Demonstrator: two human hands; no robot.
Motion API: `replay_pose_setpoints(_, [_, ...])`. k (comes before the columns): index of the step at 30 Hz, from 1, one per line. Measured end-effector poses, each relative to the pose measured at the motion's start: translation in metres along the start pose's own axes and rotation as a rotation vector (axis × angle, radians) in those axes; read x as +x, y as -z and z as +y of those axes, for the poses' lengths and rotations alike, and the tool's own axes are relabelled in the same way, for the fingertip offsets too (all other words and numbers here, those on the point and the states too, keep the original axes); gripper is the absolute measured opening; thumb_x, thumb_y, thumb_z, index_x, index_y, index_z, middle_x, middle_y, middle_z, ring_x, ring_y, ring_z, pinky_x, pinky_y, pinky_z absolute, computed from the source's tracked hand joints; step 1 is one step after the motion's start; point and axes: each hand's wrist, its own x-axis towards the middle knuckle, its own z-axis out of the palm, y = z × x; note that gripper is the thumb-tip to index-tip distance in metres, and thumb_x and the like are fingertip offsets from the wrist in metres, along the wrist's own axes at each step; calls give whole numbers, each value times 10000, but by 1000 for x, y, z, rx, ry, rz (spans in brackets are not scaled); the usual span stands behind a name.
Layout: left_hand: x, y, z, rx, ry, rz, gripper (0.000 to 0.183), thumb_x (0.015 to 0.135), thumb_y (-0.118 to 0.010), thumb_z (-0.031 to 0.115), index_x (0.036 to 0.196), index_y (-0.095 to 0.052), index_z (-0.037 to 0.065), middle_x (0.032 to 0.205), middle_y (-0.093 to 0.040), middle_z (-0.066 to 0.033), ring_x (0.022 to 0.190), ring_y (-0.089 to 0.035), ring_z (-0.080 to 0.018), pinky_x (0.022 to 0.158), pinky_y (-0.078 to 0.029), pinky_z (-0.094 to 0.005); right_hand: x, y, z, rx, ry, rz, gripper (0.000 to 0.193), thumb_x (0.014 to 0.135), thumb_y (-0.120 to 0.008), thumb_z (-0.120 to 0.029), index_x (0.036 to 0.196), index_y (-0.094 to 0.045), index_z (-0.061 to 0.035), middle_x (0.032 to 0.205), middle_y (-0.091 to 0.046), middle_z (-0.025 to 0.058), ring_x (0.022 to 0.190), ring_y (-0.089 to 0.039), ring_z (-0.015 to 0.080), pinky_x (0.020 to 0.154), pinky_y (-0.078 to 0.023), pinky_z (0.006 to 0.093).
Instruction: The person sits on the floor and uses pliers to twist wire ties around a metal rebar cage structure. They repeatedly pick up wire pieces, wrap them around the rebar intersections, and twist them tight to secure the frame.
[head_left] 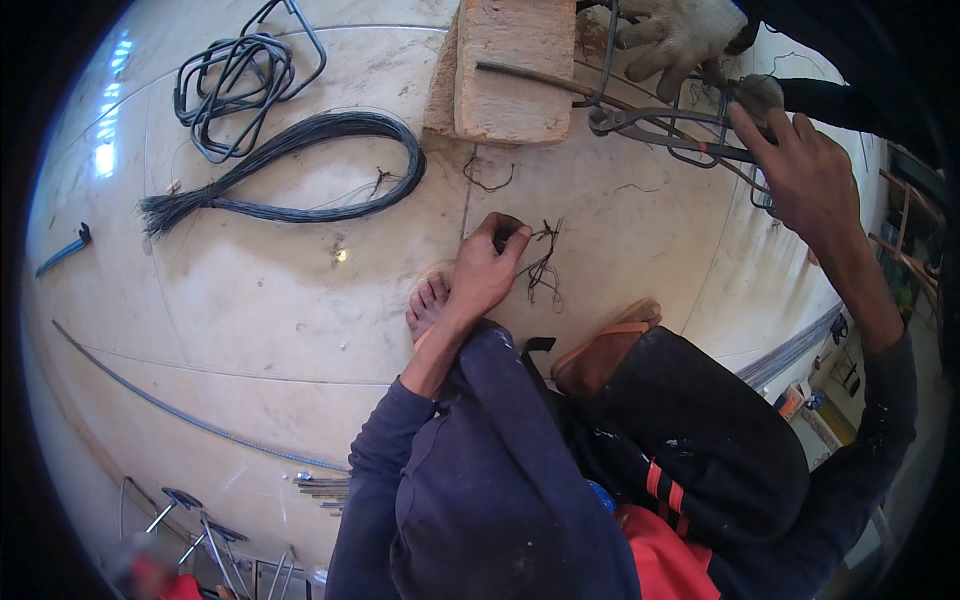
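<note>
Evidently, both of the person's own hands are occupied. Left hand [490,262]: thumb and forefinger pinch a few thin dark wire strands [541,268], whose loose ends trail over the floor [640,235] between the feet; the pinch probably keeps single strands separable. Right hand [805,175]: fingers wrapped round the handles of the pincers [640,126], head pointing left, beside a bent corner of the metal frame [608,55]. Whether the pincers bite on anything cannot be told. Gripping far back on the handles presumably gives leverage.

The frame's long rod ends over a pale block [515,75], which seems to act as a prop, leaving room beneath. A co-worker's gloved hand [690,40] lies at the frame, perhaps steadying it; its exact grip is unclear.

Containers: none identifiable; stock lies directly on the floor. The wire bundle [340,124] is bound at one neck, likely to stop tangling. Bent bars [262,62] lie heaped just beyond it. Blue tool [64,252] lies far left; a long ribbed bar [180,408] runs toward short rods [322,489] near the left sleeve.
</note>
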Motion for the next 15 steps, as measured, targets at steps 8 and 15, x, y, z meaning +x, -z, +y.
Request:
replay_pose_setpoints(8, [-1, 3, 1, -50, 41, 16, 274, 887, -601, 238, 955, -620, -27, 799, -656, -151, 723, -619, -221, 692, -476, -332, 12, -3, 14, -77, 57, 41, 535, 755, -589, -57, 1285, -564, -125, 887, -553, 82, 776, -573, 206, 622, -511, 326])
replay_pose_setpoints(15, [0, 3, 2, -56, 33, 5, 278, 888, -601, 249, 958, -625, -19, 774, -649, -129, 706, -606, -194, 680, -473, -324, 4, -2, 15, -43, 51, 80, 569, 746, -582, -29, 1305, -550, -130, 901, -556, 87, 799, -571, 209, 655, -507, 317])
